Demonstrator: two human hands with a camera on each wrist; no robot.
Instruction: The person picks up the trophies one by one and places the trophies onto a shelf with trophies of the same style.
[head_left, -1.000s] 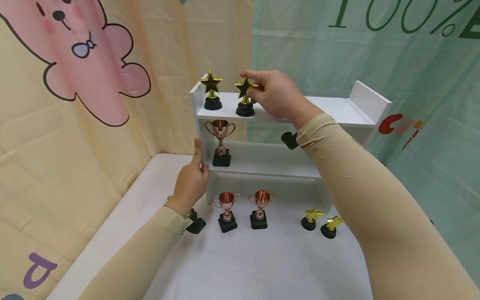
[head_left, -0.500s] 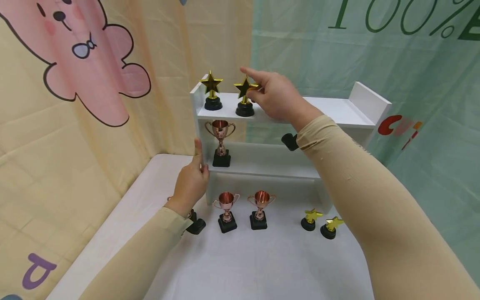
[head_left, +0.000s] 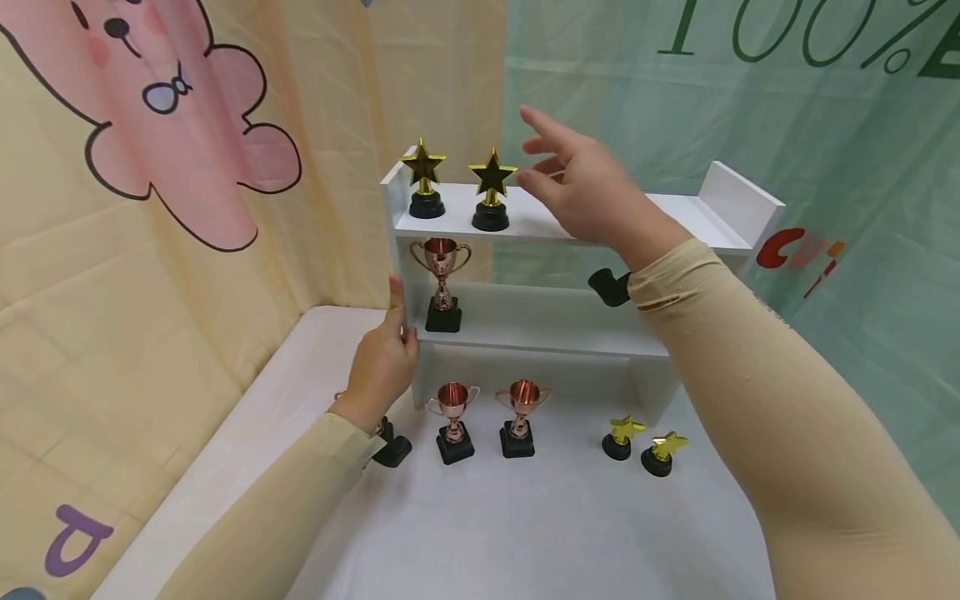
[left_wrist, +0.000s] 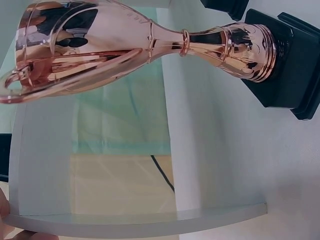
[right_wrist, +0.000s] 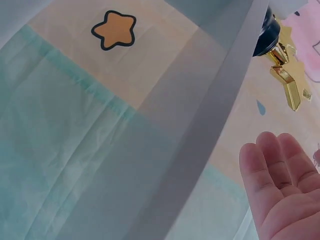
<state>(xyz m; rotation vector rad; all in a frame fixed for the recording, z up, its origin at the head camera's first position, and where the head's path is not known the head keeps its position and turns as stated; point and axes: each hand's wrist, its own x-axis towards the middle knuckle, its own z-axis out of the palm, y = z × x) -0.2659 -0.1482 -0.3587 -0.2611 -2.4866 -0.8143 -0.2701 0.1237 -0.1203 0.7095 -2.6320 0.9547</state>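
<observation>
My right hand [head_left: 588, 187] has its fingers apart beside a gold star trophy [head_left: 492, 179] on the top shelf; a small gap lies between thumb and star. Another star trophy [head_left: 423, 171] stands upright to its left. My left hand [head_left: 378, 367] holds the left side panel of the white shelf unit [head_left: 525, 346], one finger pointing up along it. In the left wrist view, fingertips [left_wrist: 4, 210] show at the panel's edge. A rose-gold trophy cup [head_left: 442, 262] stands on the middle shelf, near that hand.
Two trophy cups [head_left: 453, 408] stand on the white table before the unit, and another [head_left: 390, 446] is mostly behind my left wrist. Two small star trophies [head_left: 622, 433] are at the right. A raised end panel [head_left: 738, 200] bounds the top shelf; curtains hang behind.
My right hand has let go of the right star trophy and moved right and slightly up, its fingers spreading. The trophy stays upright on the top shelf. My left hand has not moved.
</observation>
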